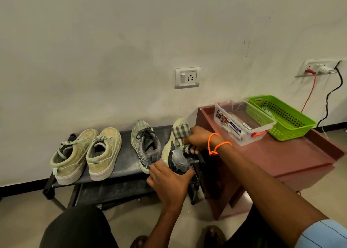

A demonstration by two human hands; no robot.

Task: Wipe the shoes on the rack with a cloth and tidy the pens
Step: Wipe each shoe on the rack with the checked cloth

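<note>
Grip: left hand [167,180] is clasping the heel of a grey running shoe [175,152], fingers curled round it, while the right hand [197,139] is pinching a checked cloth [181,133] against the shoe's upper.
Why held so: the shoe is being tipped onto its side at the right end of the rack [129,170], probably so its side and sole face the cloth; the left hand appears to be steadying it against the rubbing.
Shoes waiting: its grey partner [145,144] is standing just beside it, and a pair of dusty tan sneakers [86,154] is sitting at the rack's left end.
Pens: a clear plastic box [242,124] is resting on the reddish tabletop [281,154] to the right, next to a green basket [281,116]; whether it is holding pens cannot be told.
In the way: the tabletop's edge is crowding the right forearm, and the partner shoe is leaving little room on the left.
Progress: wiping appears to be under way; the pen tidying is not yet begun.
</note>
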